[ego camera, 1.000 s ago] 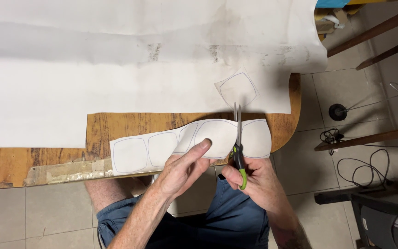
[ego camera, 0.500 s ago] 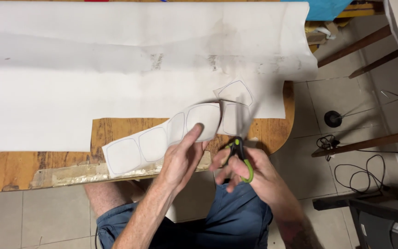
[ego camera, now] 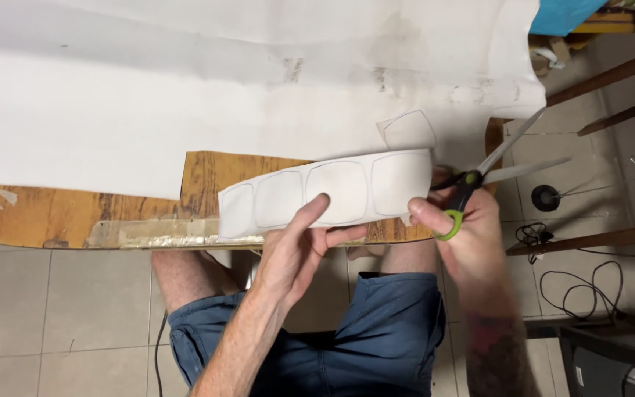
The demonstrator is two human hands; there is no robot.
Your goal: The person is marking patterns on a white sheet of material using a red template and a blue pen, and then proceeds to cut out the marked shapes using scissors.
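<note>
Sideways, paper strip (ego camera: 325,192) runs left-right; scissors (ego camera: 494,165) point up-right.

packages: none | labels: none | signs: none | screens: none | printed marks: none that can be told on paper, table or floor | view: head camera, looking down at table edge

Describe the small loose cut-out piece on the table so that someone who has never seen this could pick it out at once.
Start at the big white sheet covering the wooden table and go to its lower right part. Just above the right end of the white strip held by the left hand lies the small cut-out piece. Unlike the strip's row of outlines, it is a single rounded square, lying apart.
</note>
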